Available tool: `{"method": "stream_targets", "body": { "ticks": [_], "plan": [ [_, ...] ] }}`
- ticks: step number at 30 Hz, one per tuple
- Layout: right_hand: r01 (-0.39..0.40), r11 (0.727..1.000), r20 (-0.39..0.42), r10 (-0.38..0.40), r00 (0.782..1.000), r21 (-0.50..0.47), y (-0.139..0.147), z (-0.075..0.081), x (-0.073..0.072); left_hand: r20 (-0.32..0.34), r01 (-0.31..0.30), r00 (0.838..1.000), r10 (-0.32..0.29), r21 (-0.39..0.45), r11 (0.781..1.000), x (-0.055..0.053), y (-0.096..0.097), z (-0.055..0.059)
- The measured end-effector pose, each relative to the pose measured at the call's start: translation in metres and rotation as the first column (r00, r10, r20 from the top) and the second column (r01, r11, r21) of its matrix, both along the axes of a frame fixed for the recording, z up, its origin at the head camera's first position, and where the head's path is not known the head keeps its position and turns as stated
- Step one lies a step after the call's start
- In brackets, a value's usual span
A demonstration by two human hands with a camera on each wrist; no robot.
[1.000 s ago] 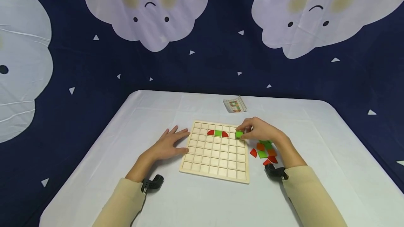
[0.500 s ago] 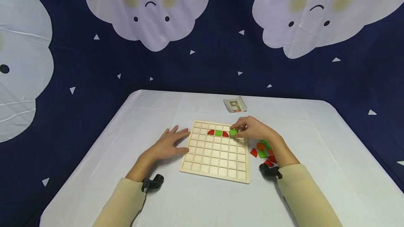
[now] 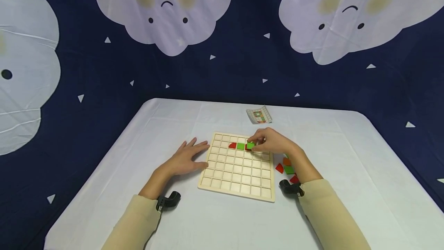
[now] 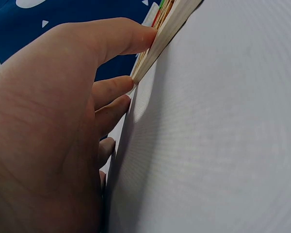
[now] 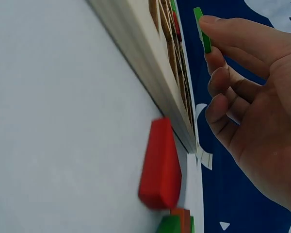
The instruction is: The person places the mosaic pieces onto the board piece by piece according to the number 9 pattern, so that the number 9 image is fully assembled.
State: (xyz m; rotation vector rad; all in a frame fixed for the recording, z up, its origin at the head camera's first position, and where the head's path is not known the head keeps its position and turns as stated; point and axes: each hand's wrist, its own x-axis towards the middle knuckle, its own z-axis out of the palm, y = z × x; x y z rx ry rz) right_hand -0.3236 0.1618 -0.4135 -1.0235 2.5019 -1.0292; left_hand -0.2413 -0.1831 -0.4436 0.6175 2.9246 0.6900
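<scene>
Right hand pinches thin green square tile; left hand, spread, touches pale wooden gridded board. Tile likely light, stiff; grip edges.

The head view looks forward and down from above the near side of the bench, far enough back to take in both far corners and the backdrop beyond. The left wrist view sits low and close, steeply tilted, facing past the left hand to the board. The right wrist view is likewise low and tilted, facing past a near red piece and the right hand. All three share the board and backdrop.
</scene>
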Motion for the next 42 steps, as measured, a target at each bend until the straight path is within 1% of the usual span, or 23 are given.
{"method": "stream_targets", "body": {
  "ticks": [6,12,20,26,28,36,42],
  "plan": [
    [-0.026,1.0,-0.032,0.027,0.999,0.015,-0.008,0.001,-0.001,-0.001,0.002,1.0,-0.002,0.007,1.0,-0.001,-0.002,-0.001],
    [-0.061,0.998,-0.02,0.061,0.998,0.003,-0.014,0.001,-0.003,0.003,0.001,1.0,-0.001,0.007,1.0,-0.001,-0.001,-0.002],
    [-0.009,0.999,-0.038,0.011,0.999,0.049,-0.02,0.003,-0.005,0.003,-0.005,1.0,0.005,0.003,1.0,0.0,-0.001,0.0],
    [-0.002,0.999,-0.02,0.003,1.0,0.048,-0.028,0.007,-0.003,0.005,-0.004,1.0,0.004,0.002,1.0,-0.001,-0.001,-0.001],
    [-0.01,0.999,-0.012,0.011,1.0,0.051,-0.031,0.007,-0.003,0.002,-0.003,1.0,0.003,0.007,1.0,-0.001,-0.001,-0.002],
    [-0.059,0.997,-0.022,0.061,0.998,0.056,-0.046,0.006,-0.003,-0.006,-0.001,1.0,0.001,0.003,1.0,-0.003,-0.002,-0.004],
    [-0.113,0.991,-0.03,0.116,0.993,0.077,-0.056,0.001,-0.003,-0.009,-0.002,1.0,0.002,0.0,1.0,-0.002,-0.002,-0.003]
  ]
}}
